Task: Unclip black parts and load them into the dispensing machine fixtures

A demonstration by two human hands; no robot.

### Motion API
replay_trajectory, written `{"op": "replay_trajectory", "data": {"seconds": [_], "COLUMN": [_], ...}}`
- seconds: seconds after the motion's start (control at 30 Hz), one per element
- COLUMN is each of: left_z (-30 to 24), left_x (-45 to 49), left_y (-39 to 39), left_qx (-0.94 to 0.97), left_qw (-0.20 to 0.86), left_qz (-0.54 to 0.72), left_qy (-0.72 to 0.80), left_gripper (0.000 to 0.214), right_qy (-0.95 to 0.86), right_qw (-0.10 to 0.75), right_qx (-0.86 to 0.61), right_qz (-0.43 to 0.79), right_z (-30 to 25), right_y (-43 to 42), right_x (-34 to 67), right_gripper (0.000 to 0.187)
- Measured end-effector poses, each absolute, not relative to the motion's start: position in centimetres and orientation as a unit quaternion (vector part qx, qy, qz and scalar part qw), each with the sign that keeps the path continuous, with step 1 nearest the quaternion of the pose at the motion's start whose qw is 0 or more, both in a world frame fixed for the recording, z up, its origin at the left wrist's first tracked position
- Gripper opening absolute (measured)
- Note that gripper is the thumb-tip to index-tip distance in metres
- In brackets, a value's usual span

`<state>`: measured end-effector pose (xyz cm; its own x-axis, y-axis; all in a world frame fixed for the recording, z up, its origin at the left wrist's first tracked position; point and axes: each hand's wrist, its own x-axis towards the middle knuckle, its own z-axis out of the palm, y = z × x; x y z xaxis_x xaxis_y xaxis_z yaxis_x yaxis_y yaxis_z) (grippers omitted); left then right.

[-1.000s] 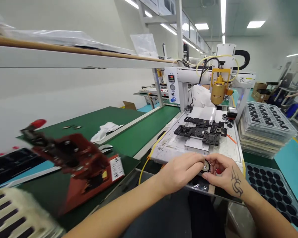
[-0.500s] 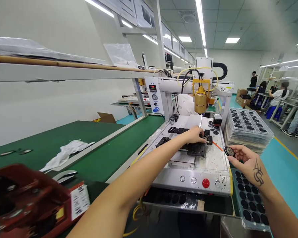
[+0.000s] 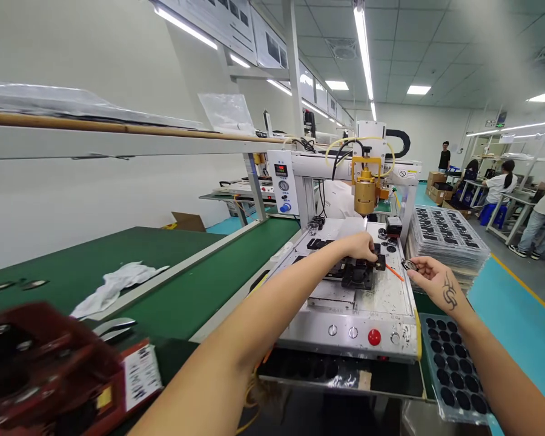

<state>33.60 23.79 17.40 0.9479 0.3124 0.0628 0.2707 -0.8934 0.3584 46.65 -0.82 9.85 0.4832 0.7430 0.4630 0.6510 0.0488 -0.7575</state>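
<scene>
My left hand (image 3: 360, 247) reaches over the machine bed, fingertips pinched together at the black fixture (image 3: 361, 275); whatever lies between them is hidden. Between thumb and fingers of my right hand (image 3: 438, 284) is a small round black-rimmed part (image 3: 409, 264), held tilted just off the bed's right edge. An orange stick (image 3: 394, 272) lies on the bed between the fixture and that part. Above and behind my left hand hangs the machine's brass-coloured cylindrical head (image 3: 365, 195), apart from the fixture.
Stacked clear trays (image 3: 449, 233) stand right of the machine. A tray with round black pockets (image 3: 454, 363) lies below my right forearm. Buttons, one a red button (image 3: 374, 337), line the front panel. A dark red device (image 3: 49, 369) sits at lower left. Several people are farther back.
My right hand has moved left and slightly up, bringing the round part nearer the fixture and turning it flatter. My left hand stays at the fixture. The view has shifted slightly.
</scene>
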Motion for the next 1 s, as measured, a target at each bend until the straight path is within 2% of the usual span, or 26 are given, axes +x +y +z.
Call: {"op": "replay_trajectory", "data": {"seconds": [0.27, 0.47, 0.87, 1.0], "left_z": [20.0, 20.2, 16.8, 15.3], "left_x": [26.3, 19.3, 9.1, 6.9], "left_y": [22.0, 19.8, 16.0, 14.6], "left_qx": [0.934, 0.919, 0.903, 0.896], "left_qw": [0.265, 0.281, 0.288, 0.294], "left_qz": [0.205, 0.242, 0.248, 0.256], "left_qy": [0.122, 0.132, 0.200, 0.211], "left_gripper": [0.034, 0.033, 0.027, 0.027], "right_qy": [-0.608, -0.660, -0.680, -0.677], "right_qw": [0.376, 0.288, 0.277, 0.277], "right_qx": [-0.693, -0.684, -0.677, -0.682], "right_qz": [0.088, 0.119, 0.045, 0.027], "right_z": [11.1, 11.6, 10.5, 10.8], "right_y": [9.3, 12.0, 12.0, 12.3], "right_x": [48.0, 49.4, 48.5, 48.4], "right_gripper": [0.031, 0.032, 0.022, 0.014]}}
